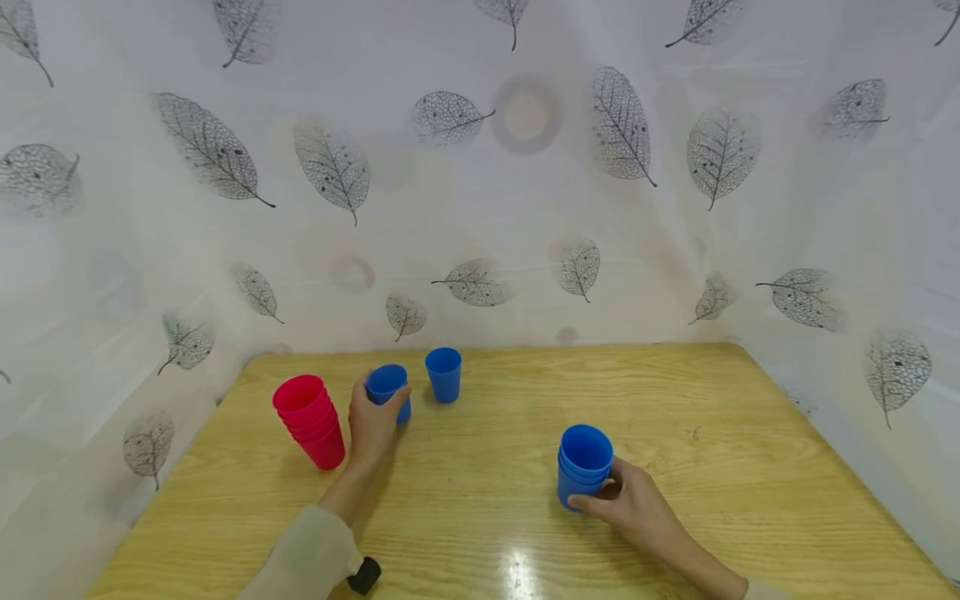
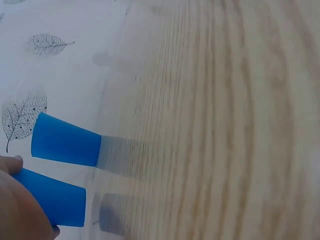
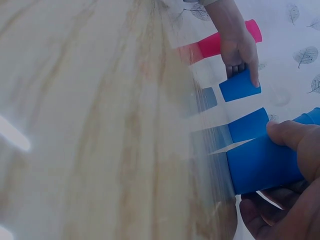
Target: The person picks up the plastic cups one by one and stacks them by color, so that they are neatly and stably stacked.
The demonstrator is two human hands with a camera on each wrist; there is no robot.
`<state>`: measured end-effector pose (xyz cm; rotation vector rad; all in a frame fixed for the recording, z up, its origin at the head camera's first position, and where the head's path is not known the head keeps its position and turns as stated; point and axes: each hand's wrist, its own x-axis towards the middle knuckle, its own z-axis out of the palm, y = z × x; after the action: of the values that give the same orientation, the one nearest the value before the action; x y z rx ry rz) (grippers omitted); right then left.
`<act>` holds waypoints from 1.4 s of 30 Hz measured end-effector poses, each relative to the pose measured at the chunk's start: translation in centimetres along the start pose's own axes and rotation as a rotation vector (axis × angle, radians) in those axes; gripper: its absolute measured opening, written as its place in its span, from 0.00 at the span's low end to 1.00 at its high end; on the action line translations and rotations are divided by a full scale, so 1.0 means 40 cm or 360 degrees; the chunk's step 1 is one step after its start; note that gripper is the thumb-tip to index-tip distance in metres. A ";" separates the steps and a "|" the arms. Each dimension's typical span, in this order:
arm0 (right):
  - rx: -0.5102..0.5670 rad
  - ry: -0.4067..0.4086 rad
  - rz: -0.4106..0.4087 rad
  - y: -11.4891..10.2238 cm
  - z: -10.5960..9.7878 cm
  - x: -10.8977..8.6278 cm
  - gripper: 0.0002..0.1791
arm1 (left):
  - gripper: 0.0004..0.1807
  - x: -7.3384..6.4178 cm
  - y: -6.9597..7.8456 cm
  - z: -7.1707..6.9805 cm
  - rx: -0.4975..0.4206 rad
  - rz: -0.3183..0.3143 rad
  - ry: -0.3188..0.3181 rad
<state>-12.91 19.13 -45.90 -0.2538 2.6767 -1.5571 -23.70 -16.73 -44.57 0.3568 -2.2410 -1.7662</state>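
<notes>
My left hand (image 1: 373, 425) grips a single blue cup (image 1: 390, 392) at the back left, thumb on one side and fingers round the other. In the left wrist view a small gap shows between this blue cup (image 2: 59, 200) and its reflection, so it is just off the table. Beside it another blue cup (image 1: 444, 377) stands upright, untouched. My right hand (image 1: 633, 508) holds a stack of nested blue cups (image 1: 581, 479) low down, right of centre. In the right wrist view the base of the stack (image 3: 262, 165) appears to meet the table.
Left of my left hand, a stack of red cups (image 1: 311, 425) stands on the wooden table (image 1: 480, 517), leaning slightly in the view. A white leaf-patterned sheet (image 1: 480, 208) rises behind the table and along its sides.
</notes>
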 end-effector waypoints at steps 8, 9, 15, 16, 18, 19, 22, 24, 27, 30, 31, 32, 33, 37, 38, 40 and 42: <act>0.0000 0.0005 0.0000 -0.002 0.000 -0.002 0.32 | 0.42 -0.043 0.015 -0.019 0.0076 0.0056 -0.0162; 0.0000 0.0006 0.0003 -0.002 0.000 -0.003 0.32 | 0.43 -0.050 0.019 -0.020 0.0085 0.0053 -0.0184; 0.0006 0.0004 0.0011 0.001 -0.001 -0.004 0.32 | 0.41 -0.102 0.043 -0.014 -0.0013 0.0081 -0.0327; 0.0004 0.0006 0.0010 0.001 -0.001 -0.004 0.32 | 0.41 -0.111 0.048 -0.011 -0.0038 0.0093 -0.0350; 0.0001 0.0009 0.0006 0.001 -0.001 -0.004 0.31 | 0.40 -0.131 0.060 -0.004 -0.0083 0.0117 -0.0394; 0.0000 0.0011 0.0004 0.001 -0.002 -0.005 0.31 | 0.40 -0.141 0.066 0.000 -0.0106 0.0130 -0.0417; -0.0003 0.0012 -0.0002 0.000 -0.002 -0.005 0.31 | 0.39 -0.167 0.081 0.012 -0.0161 0.0179 -0.0489; -0.0001 0.0010 -0.0004 0.000 -0.002 -0.004 0.31 | 0.39 -0.181 0.087 0.019 -0.0194 0.0202 -0.0542; 0.0003 0.0005 0.0000 0.000 -0.002 -0.004 0.32 | 0.40 -0.202 0.096 0.028 -0.0216 0.0228 -0.0615; 0.0003 0.0004 0.0004 0.000 -0.001 -0.003 0.32 | 0.42 -0.220 0.106 0.039 -0.0224 0.0242 -0.0670; 0.0002 0.0005 0.0004 0.000 -0.001 -0.003 0.32 | 0.42 -0.225 0.110 0.044 -0.0232 0.0248 -0.0686; 0.0001 0.0005 0.0003 0.000 -0.001 -0.003 0.32 | 0.41 -0.229 0.113 0.048 -0.0242 0.0253 -0.0702; 0.0002 0.0005 0.0002 0.000 -0.001 -0.003 0.32 | 0.41 -0.233 0.116 0.053 -0.0256 0.0262 -0.0717; 0.0006 0.0010 -0.0003 0.000 -0.001 -0.003 0.32 | 0.40 -0.245 0.131 0.072 -0.0308 0.0302 -0.0777; 0.0007 0.0012 -0.0003 0.000 -0.001 -0.003 0.32 | 0.39 -0.247 0.135 0.076 -0.0311 0.0310 -0.0788; 0.0003 0.0018 -0.0003 -0.001 0.000 -0.002 0.32 | 0.39 -0.252 0.144 0.084 -0.0309 0.0333 -0.0808; -0.0001 0.0022 -0.0003 -0.001 0.000 -0.002 0.31 | 0.39 -0.256 0.153 0.090 -0.0314 0.0349 -0.0829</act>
<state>-12.82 19.12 -45.87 -0.2470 2.6881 -1.5642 -15.57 -8.48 -39.98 -0.4224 -2.2726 -2.1086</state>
